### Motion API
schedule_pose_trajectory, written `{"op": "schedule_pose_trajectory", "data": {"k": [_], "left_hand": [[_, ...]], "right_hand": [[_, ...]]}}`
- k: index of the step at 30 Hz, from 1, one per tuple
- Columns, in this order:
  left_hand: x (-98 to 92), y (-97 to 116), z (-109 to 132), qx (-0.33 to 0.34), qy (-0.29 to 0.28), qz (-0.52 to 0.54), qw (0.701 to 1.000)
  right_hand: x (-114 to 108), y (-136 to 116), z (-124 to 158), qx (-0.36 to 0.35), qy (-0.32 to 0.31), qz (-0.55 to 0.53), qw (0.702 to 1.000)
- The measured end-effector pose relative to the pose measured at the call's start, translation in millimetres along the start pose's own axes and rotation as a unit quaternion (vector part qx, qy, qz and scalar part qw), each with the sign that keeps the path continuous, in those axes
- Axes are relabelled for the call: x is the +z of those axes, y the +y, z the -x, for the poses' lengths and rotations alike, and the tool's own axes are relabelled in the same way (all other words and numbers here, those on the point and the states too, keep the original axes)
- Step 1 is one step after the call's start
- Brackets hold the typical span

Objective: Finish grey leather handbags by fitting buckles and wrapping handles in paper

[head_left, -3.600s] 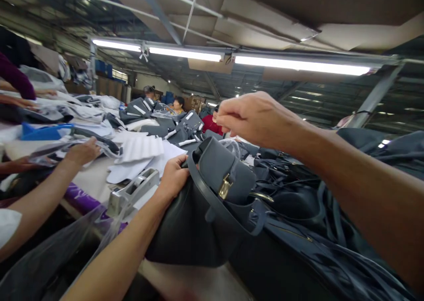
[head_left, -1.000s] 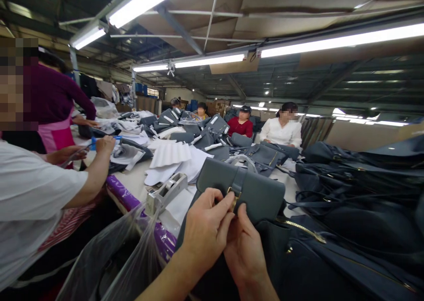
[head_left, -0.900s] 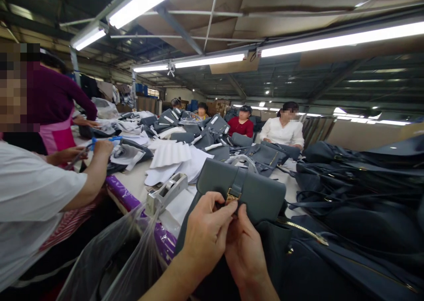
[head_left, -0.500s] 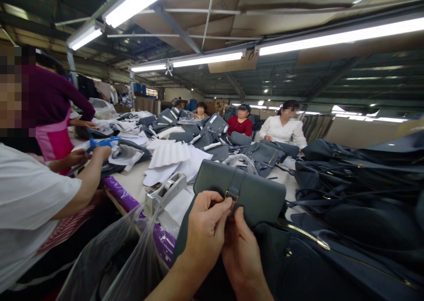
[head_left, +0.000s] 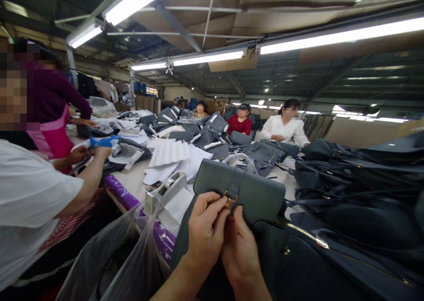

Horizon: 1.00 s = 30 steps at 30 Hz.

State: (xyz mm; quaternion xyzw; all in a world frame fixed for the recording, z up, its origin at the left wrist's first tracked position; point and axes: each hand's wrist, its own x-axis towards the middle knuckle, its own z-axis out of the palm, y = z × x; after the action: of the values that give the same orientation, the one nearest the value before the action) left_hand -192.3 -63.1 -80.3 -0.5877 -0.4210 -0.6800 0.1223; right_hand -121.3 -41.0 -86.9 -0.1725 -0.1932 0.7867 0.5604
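A dark green-grey leather bag stands close in front of me, its flap point(head_left: 255, 192) facing me with a strap point(head_left: 236, 181) down the middle. At the strap's lower end is a gold buckle point(head_left: 231, 197). My left hand point(head_left: 207, 226) pinches this buckle between thumb and fingers. Just right of it, my right hand point(head_left: 243, 252) is closed at the flap's lower edge, thumb up against the front; its other fingers are hidden beneath. A gold zipper point(head_left: 303, 231) runs along the bag to the right of my hands.
A tape dispenser point(head_left: 167, 190) stands on the table edge, left of the bag. White foam sheets point(head_left: 168, 154) lie behind it. Dark bags point(head_left: 361, 195) are heaped at right. Clear plastic point(head_left: 132, 243) hangs at lower left. A co-worker's hands point(head_left: 96, 153) work nearby at left.
My left fingers have shifted slightly at the buckle, and more of its gold metal shows. The bag stays in place. The co-worker in white across the table has moved an arm outward.
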Motion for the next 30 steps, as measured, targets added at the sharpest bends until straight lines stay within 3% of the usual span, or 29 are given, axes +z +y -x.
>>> {"op": "schedule_pose_trajectory", "data": {"k": [8, 17, 26, 30], "left_hand": [[3.5, -9, 10, 0.062, -0.001, -0.026, 0.998], [0.7, 6, -2, -0.075, 0.001, 0.034, 0.997], [4.2, 8, -2, -0.101, -0.008, 0.005, 0.995], [6.6, 6, -3, -0.083, -0.034, -0.091, 0.992]], "right_hand": [[-5, 4, 1, -0.029, 0.009, 0.025, 0.999], [-6, 4, 2, -0.014, 0.012, 0.027, 0.999], [-10, 7, 4, -0.022, 0.028, 0.042, 0.998], [-10, 7, 4, -0.017, 0.037, 0.045, 0.998]]}}
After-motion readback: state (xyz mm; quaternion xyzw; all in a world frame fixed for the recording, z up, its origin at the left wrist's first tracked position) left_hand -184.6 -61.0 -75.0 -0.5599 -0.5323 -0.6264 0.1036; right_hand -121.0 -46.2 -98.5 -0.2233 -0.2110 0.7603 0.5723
